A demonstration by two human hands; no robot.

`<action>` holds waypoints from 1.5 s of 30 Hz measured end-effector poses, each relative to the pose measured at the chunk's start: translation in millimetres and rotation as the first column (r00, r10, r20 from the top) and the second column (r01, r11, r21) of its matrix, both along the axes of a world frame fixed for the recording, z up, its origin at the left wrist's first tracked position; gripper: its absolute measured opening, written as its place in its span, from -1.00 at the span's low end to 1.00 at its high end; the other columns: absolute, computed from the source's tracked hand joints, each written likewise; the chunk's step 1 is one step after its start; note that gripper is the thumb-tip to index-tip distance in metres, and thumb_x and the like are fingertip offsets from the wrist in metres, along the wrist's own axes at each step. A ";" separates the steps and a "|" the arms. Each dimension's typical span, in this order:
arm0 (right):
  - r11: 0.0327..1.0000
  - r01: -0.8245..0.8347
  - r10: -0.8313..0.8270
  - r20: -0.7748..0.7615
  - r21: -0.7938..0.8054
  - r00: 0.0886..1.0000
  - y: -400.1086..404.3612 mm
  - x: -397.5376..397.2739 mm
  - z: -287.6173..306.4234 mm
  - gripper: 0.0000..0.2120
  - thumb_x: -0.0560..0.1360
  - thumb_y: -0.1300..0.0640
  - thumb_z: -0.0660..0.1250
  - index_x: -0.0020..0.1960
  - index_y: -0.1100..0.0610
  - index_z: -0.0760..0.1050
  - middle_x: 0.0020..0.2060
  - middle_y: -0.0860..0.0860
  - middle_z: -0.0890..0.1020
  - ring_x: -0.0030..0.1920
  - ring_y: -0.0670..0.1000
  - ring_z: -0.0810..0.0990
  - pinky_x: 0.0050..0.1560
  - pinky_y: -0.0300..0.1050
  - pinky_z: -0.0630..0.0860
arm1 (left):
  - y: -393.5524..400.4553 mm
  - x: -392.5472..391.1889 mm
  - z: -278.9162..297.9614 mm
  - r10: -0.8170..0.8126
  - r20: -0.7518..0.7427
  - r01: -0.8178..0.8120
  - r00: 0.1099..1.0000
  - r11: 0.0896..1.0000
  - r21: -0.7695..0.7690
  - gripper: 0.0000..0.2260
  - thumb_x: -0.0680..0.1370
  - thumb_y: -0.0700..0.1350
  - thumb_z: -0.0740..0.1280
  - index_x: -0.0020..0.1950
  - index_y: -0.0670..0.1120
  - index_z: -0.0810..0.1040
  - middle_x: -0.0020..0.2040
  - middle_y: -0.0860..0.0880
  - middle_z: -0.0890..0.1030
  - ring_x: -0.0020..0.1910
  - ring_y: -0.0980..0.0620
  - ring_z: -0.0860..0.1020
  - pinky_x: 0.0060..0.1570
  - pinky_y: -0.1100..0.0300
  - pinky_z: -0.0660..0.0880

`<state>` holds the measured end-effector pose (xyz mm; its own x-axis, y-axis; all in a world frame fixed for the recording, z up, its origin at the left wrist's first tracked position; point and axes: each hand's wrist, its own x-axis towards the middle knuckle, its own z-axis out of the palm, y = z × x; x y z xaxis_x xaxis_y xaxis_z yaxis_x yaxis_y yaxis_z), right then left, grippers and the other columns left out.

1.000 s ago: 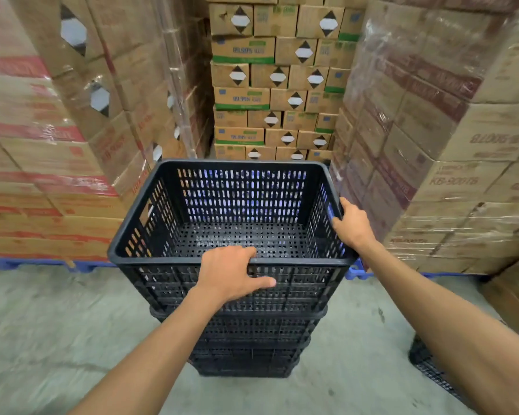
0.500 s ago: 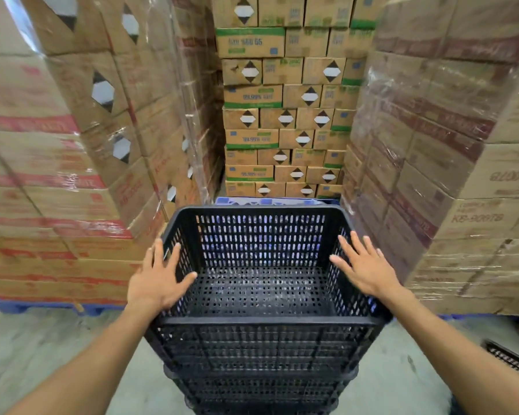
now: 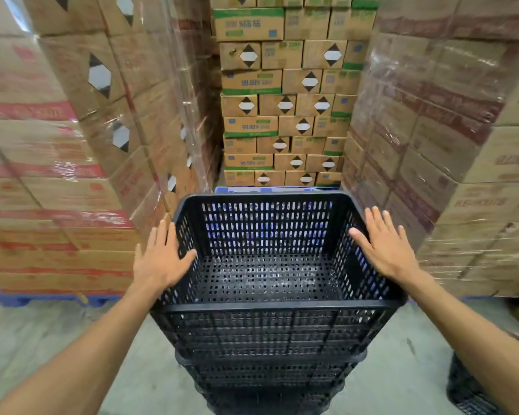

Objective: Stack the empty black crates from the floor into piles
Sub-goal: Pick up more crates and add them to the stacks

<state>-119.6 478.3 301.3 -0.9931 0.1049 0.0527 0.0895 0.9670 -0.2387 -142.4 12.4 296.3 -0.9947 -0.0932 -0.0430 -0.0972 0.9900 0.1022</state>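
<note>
An empty black perforated crate [image 3: 270, 307] sits on top of a pile of nested black crates [image 3: 270, 369] on the concrete floor in front of me. My left hand [image 3: 159, 259] lies flat with fingers spread on the crate's left rim, thumb inside the wall. My right hand [image 3: 384, 247] rests flat with fingers spread on the right rim. Neither hand is curled around the rim. Another black crate [image 3: 468, 390] shows partly at the bottom right, behind my right forearm.
Shrink-wrapped pallets of cardboard boxes tower close on the left [image 3: 72, 163] and right [image 3: 450, 145]. A further stack of boxes [image 3: 285, 109] on a blue pallet [image 3: 270, 189] closes the gap behind the pile. Grey floor [image 3: 36, 348] lies on both sides.
A second ago my hands gripped the crate's near rim and right rim. They let go and now lie flat on the two side rims; my view has come closer to the pile.
</note>
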 end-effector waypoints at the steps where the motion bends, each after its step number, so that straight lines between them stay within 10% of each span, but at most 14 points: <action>1: 0.999 -0.022 0.021 0.034 0.045 0.999 -1.2 3.1 -3.5 -0.04 0.40 -0.51 -0.30 0.60 0.08 -0.11 0.61 0.01 -0.11 0.59 0.09 -0.13 0.53 0.24 0.00 | 0.6 2.7 -3.8 -0.007 0.007 0.008 1.000 0.999 -0.034 -0.14 0.46 0.42 0.02 0.58 0.01 -0.24 0.60 0.04 -0.27 0.53 -0.15 0.21 0.31 -0.19 0.39; 5: 0.999 -0.036 0.032 0.128 0.030 0.991 -1.2 12.6 -4.8 -0.20 0.50 -0.40 -0.12 0.60 0.04 0.01 0.61 0.03 -0.04 0.58 0.18 -0.02 0.49 0.26 0.12 | 6.5 16.3 3.7 0.005 0.089 -0.003 0.996 1.000 -0.021 -0.10 0.43 0.42 0.11 0.58 0.05 -0.24 0.60 0.02 -0.26 0.54 -0.19 0.15 0.30 -0.18 0.40; 10: 0.924 -0.052 0.025 -0.075 -0.380 0.997 1.6 42.4 2.1 -0.27 0.51 -0.34 0.00 0.51 0.11 0.29 0.52 0.11 0.30 0.52 0.06 0.22 0.49 0.08 0.18 | 45.8 26.6 10.5 0.008 0.037 -0.010 0.999 0.999 0.043 -0.15 0.40 0.42 0.20 0.57 0.14 -0.03 0.62 -0.05 -0.09 0.56 -0.28 -0.06 0.44 -0.33 -0.03; 14: 0.719 0.033 -0.154 -0.113 -0.695 0.982 28.2 87.4 0.1 -0.56 0.63 -0.02 0.15 0.43 0.17 0.39 0.31 0.08 0.52 0.28 0.00 0.46 0.31 -0.15 0.37 | 140.0 34.7 27.0 -0.139 -0.013 0.138 0.990 0.965 0.222 -0.30 0.42 0.37 0.25 0.48 0.10 0.28 0.55 -0.07 0.23 0.51 -0.18 0.20 0.40 -0.28 0.20; 19: 0.484 0.197 -0.366 0.007 -0.853 0.931 114.8 156.4 -10.3 -0.65 0.65 0.14 0.15 0.35 0.30 0.39 -0.13 0.18 0.57 -0.37 -0.14 0.59 -0.40 -0.39 0.48 | 306.9 64.5 44.0 -0.475 -0.240 0.531 0.847 0.730 0.431 -0.51 0.48 0.22 0.29 0.33 0.01 0.48 0.34 -0.06 0.49 0.33 -0.08 0.44 0.29 -0.02 0.41; 25: 0.263 0.352 -0.530 0.170 -0.898 0.831 262.7 238.0 -37.2 -0.65 0.63 0.09 0.18 0.33 0.28 0.38 -0.19 0.20 0.57 -0.27 0.14 0.57 -0.18 0.00 0.40 | 521.2 121.4 33.2 -0.751 -0.285 0.760 0.596 0.412 0.503 -0.66 0.48 -0.02 0.39 0.23 -0.05 0.55 0.17 -0.08 0.57 0.20 -0.04 0.51 0.16 0.17 0.35; 29: 0.206 0.455 -0.618 0.245 -0.866 0.747 384.2 276.0 -88.2 -0.67 0.61 0.20 0.24 0.32 0.31 0.38 -0.27 0.17 0.57 -0.47 -0.08 0.57 -0.45 -0.22 0.49 | 655.2 135.0 -31.4 -0.830 -0.084 0.703 0.551 0.407 0.583 -0.67 0.48 -0.04 0.41 0.23 -0.08 0.57 0.11 -0.04 0.61 0.13 0.00 0.55 0.16 0.20 0.37; 38: 0.058 0.740 -0.670 0.523 -0.670 0.526 665.5 318.4 -336.3 -0.61 0.56 0.12 0.33 0.34 0.21 0.39 -0.09 0.13 0.60 -0.15 0.08 0.59 -0.18 -0.07 0.55 | 941.8 106.6 -297.3 -0.684 0.479 0.266 0.550 0.687 0.677 -0.74 0.53 -0.03 0.35 0.21 -0.01 0.52 0.08 -0.09 0.62 0.01 -0.02 0.58 -0.14 0.29 0.42; 42: 0.089 0.841 -0.674 0.589 -0.534 0.445 767.9 319.9 -470.1 -0.53 0.51 0.15 0.39 0.37 0.23 0.38 -0.20 -0.02 0.58 -0.29 -0.08 0.50 -0.31 -0.27 0.41 | 1018.5 89.8 -447.4 -0.539 0.614 0.098 0.577 0.792 0.603 -0.66 0.56 0.01 0.31 0.32 -0.01 0.45 0.22 -0.12 0.56 0.16 -0.07 0.51 0.21 0.09 0.38; 45: 0.138 0.899 -0.707 0.594 -0.417 0.384 833.2 319.0 -565.8 -0.32 0.49 0.06 0.42 0.49 0.28 0.23 0.31 0.27 0.46 0.26 0.19 0.48 0.22 -0.13 0.41 | 1055.9 78.9 -554.0 -0.460 0.639 0.017 0.616 0.819 0.573 -0.54 0.56 0.01 0.31 0.44 -0.01 0.31 0.24 -0.09 0.51 0.17 -0.11 0.49 0.18 0.01 0.40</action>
<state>199.4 1311.6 -264.5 -0.2757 0.7533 -0.5971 0.8525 -0.0954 -0.5140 -63.5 1068.3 -257.7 -0.5806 0.3959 -0.7115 -0.1240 0.8207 0.5578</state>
